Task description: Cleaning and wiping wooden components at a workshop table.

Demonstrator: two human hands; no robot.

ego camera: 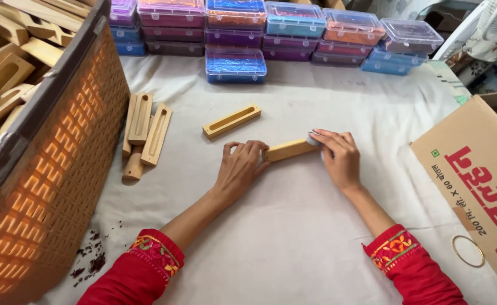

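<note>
While a white cloth point(293, 226) covers the whole table, a tall woven orange basket point(56, 169) full of wooden pieces fills the left side. At the right edge lies a flattened cardboard box point(474, 169) with a thin ring point(467, 251) resting on it. Stacked coloured plastic boxes point(271, 34) line the far side. Near the basket sits a small pile of slotted wooden blocks point(144, 133), and one slotted block point(231, 121) lies alone, further right. At the middle, the left hand point(240, 169) pinches the near-left end of a plain wooden block point(288, 150), while the right hand point(339, 158) presses its fingers together onto the block's right end, seemingly over a small pale pad I cannot make out.
</note>
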